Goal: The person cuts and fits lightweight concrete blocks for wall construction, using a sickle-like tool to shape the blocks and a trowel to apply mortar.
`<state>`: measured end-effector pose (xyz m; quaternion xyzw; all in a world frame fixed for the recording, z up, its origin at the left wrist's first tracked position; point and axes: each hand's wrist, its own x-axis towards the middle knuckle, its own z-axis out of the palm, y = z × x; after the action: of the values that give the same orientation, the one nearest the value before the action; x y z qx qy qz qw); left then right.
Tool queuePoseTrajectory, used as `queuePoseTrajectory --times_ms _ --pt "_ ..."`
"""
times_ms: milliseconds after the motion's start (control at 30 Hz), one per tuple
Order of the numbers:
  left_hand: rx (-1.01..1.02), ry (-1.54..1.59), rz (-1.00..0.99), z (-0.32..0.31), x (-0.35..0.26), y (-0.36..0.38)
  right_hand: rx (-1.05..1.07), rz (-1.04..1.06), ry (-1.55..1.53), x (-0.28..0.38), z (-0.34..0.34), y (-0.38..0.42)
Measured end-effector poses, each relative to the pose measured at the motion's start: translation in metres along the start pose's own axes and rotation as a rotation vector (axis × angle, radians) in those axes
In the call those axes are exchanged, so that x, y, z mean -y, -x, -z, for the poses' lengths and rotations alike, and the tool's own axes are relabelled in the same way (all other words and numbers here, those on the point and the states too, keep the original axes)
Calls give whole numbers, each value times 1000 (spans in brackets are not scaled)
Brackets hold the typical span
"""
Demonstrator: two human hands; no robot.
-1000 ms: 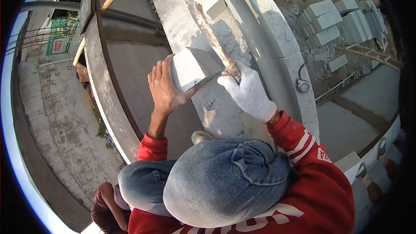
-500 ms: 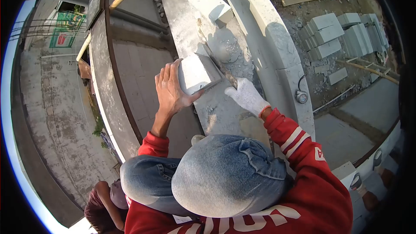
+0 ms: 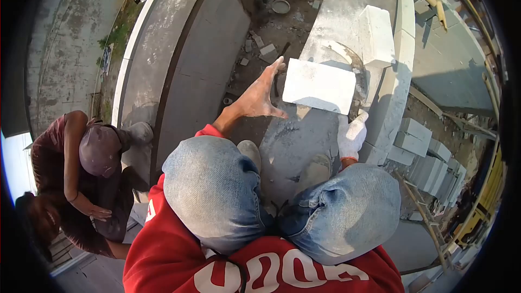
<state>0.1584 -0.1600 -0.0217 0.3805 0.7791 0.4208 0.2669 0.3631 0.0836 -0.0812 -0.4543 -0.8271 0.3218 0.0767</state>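
Note:
A white block (image 3: pixel 319 85) lies on the dusty grey ledge (image 3: pixel 293 144) in front of my knees. My left hand (image 3: pixel 259 93), bare and dusty, is just left of the block, fingers spread, with nothing in it. On the block's right, my right hand (image 3: pixel 353 134) wears a white glove with its fingers closed round the near end of a long thin tool (image 3: pixel 355 106). The tool's curved, dusty far part runs behind the block. Another white block (image 3: pixel 376 35) rests farther along the ledge.
A person (image 3: pixel 89 168) in dark clothes crouches at the left. A low wall of white blocks (image 3: pixel 395 84) edges the right side. Stacked blocks (image 3: pixel 415 140) lie on the ground beyond it. Left of the ledge is a deep gap with rubble (image 3: pixel 268 50).
My left hand has let go of the block and opened beside it. The block is turned and lies flatter. The view has swung round, bringing both knees and more of the other person into sight.

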Motion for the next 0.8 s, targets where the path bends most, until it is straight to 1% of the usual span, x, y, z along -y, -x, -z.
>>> queuePoseTrajectory --times_ms 33,100,133,167,200,267,300,333,367,400,433,467,500,567,600,633,700,733,767,800 --pt "-28 51 -6 -8 5 -4 23 28 37 4 10 0" --pt "-80 54 5 -20 13 -12 83 89 280 5 29 3" --pt "-61 56 -4 -22 18 -15 92 170 260 -13 47 -9" --pt "-37 59 -10 -26 23 -18 32 108 89 10 73 -18" --pt "-32 53 -5 -30 30 -19 23 25 -209 42 98 -21" --pt "-23 85 -4 -37 36 -21 8 399 -63 95 127 -30" --pt "2 93 -17 -38 37 -22 13 405 -43 124 131 -33" --pt "-93 -53 -66 -47 49 -19 160 577 132 155 130 -31" --pt "-96 -25 -59 -49 50 -17 319 742 311 179 126 -32" --pt "-66 -90 136 -46 50 -13 333 738 333 188 115 -35" --pt "-28 -155 334 -40 48 -7 407 801 502 187 97 -38" --pt "-4 -98 461 -28 40 2 484 860 668 185 86 -39" --pt "1 -78 470 -20 34 13 501 858 682 190 85 -39" --pt "-62 35 660 -3 15 40 637 660 787 199 86 -38" --pt "-149 0 634 -3 8 57 620 692 745 198 87 -39" --pt "-148 11 644 -3 -2 73 632 693 754 197 88 -38" --pt "-285 280 771 2 -28 106 597 621 777 208 91 -31" --pt "-308 319 817 6 -46 122 623 539 800 217 95 -30" --pt "-316 322 827 11 -65 138 632 549 801 218 102 -28" --pt "-330 371 879 15 -83 152 601 536 801 215 110 -27"
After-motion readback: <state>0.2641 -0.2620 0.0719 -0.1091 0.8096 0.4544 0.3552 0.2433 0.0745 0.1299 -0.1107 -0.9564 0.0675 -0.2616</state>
